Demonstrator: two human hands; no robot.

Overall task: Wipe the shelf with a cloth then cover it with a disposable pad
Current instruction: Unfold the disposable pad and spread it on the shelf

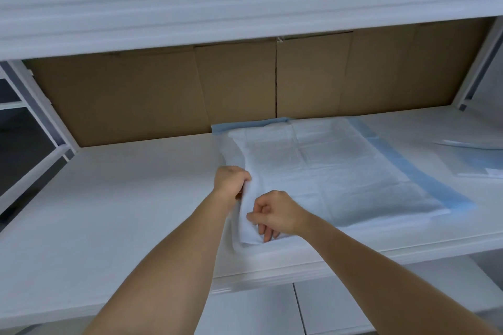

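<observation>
On the white shelf (109,212), our left hand (231,179) and right hand (275,212) each pinch the pad (340,171) at its folded left edge.

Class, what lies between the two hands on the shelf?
In the head view, a folded white flap of the pad lies between left hand and right hand.

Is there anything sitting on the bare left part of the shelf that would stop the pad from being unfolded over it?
Nothing visible: both hands grip the pad at its folded left edge, and the shelf beside it is bare.
</observation>
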